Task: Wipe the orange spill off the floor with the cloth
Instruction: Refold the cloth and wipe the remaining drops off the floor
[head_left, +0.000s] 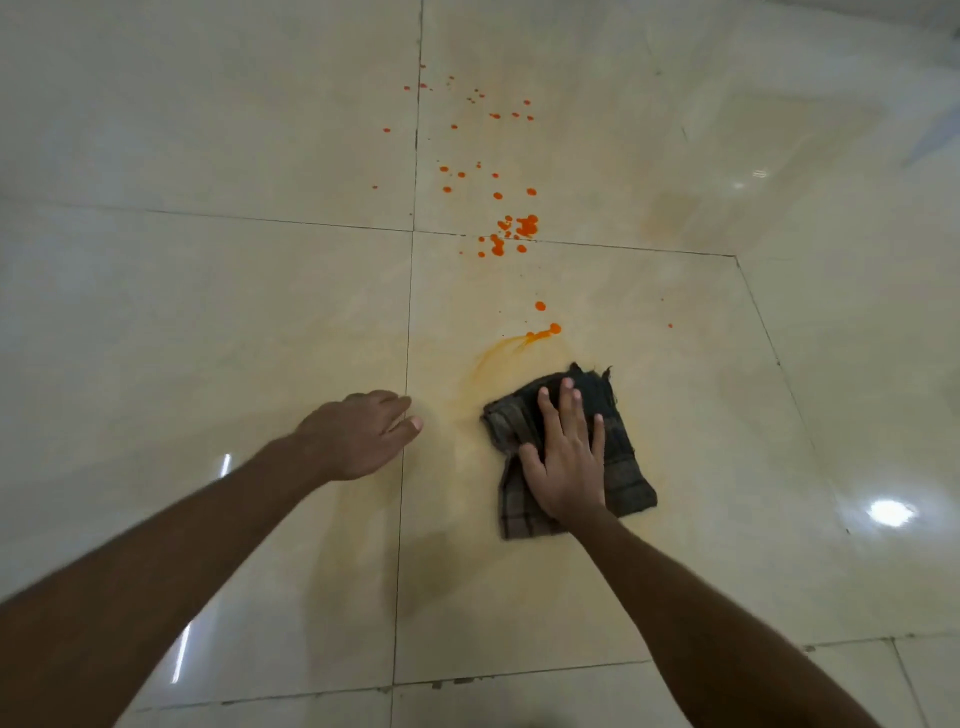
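Orange spill (519, 228) lies as droplets straight ahead of the cloth (618, 441), stringing away along the tile floor (208, 312). The right hand (569, 462), nearer, presses flat, fingers spread, on the cloth; the left hand (358, 434) rests loosely curled, empty, beside it.

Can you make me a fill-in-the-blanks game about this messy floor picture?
1. The right hand presses flat on a dark checked ____.
2. The drops on the floor are colored ____.
3. The left hand holds ____.
4. Most drops lie ____ from the person than the cloth.

Missing words: cloth; orange; nothing; farther
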